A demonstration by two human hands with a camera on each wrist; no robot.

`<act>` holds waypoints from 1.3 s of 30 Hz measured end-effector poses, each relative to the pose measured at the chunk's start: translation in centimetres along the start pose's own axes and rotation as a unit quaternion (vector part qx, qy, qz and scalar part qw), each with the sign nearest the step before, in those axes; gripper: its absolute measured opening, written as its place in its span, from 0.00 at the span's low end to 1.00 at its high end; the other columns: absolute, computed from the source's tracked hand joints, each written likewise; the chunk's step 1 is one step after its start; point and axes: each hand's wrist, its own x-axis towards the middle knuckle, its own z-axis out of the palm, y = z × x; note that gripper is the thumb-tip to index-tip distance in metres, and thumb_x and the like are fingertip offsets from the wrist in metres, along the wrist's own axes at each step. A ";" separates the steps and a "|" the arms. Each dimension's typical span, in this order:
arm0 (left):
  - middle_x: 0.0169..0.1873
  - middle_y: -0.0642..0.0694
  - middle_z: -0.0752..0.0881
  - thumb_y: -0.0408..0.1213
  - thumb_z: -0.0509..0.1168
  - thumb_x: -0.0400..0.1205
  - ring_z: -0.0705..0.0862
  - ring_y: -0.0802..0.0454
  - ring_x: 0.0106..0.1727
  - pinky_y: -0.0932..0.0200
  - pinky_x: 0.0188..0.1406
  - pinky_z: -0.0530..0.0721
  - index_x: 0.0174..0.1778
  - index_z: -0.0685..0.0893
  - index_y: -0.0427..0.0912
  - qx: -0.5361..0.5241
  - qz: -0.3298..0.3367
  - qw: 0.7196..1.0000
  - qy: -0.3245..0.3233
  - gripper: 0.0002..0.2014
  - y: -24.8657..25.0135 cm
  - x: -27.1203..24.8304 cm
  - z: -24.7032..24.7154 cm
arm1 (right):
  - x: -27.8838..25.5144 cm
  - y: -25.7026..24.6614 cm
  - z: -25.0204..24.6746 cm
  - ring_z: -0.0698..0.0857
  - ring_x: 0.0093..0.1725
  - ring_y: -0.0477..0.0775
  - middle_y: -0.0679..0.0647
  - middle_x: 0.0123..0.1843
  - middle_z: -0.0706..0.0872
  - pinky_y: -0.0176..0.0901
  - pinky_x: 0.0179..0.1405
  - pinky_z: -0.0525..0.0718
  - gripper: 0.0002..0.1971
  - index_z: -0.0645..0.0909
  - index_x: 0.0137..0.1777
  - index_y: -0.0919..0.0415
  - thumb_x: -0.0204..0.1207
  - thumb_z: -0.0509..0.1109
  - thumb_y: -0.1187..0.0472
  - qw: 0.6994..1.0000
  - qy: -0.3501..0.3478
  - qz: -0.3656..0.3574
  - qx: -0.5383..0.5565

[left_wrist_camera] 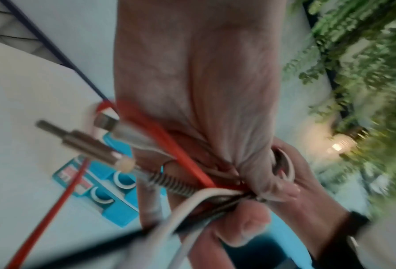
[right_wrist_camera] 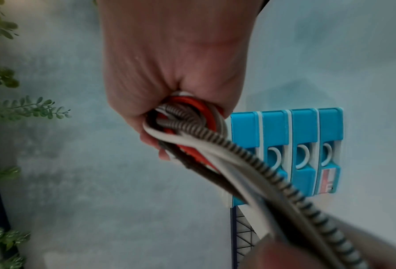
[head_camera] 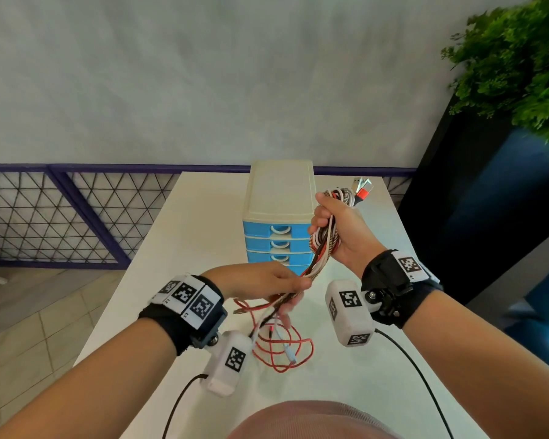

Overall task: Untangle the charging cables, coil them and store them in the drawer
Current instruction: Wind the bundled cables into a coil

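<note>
My right hand [head_camera: 333, 229] grips a coiled bundle of charging cables [head_camera: 325, 239], red, white, dark and braided, held up beside the drawer unit [head_camera: 279, 217]. USB plugs [head_camera: 363, 188] stick out above the fist. The bundle [right_wrist_camera: 187, 127] fills the right palm in the right wrist view. The strands run down to my left hand [head_camera: 286, 286], which pinches them between thumb and fingers. Below it loose red cable [head_camera: 282, 346] and a white cable [head_camera: 286, 343] lie in loops on the white table [head_camera: 178, 248]. In the left wrist view the cables [left_wrist_camera: 204, 193] cross the fingers, with a metal plug [left_wrist_camera: 82, 140] sticking out.
The small drawer unit has a cream top and several blue drawers [right_wrist_camera: 305, 154], all closed. A black planter with green foliage [head_camera: 514, 64] stands at the right. A purple mesh railing [head_camera: 61, 217] runs behind the table. Black wrist-camera leads [head_camera: 425, 381] trail toward me.
</note>
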 end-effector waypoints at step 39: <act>0.37 0.51 0.91 0.47 0.66 0.80 0.87 0.52 0.39 0.56 0.42 0.82 0.38 0.88 0.47 0.257 -0.008 0.956 0.141 0.11 3.1 -1.7 -4.6 | -3.0 2.9 -0.1 0.88 0.55 0.74 0.72 0.53 0.89 0.67 0.58 0.85 0.18 0.79 0.63 0.68 0.83 0.66 0.54 0.941 -0.166 0.081 -0.285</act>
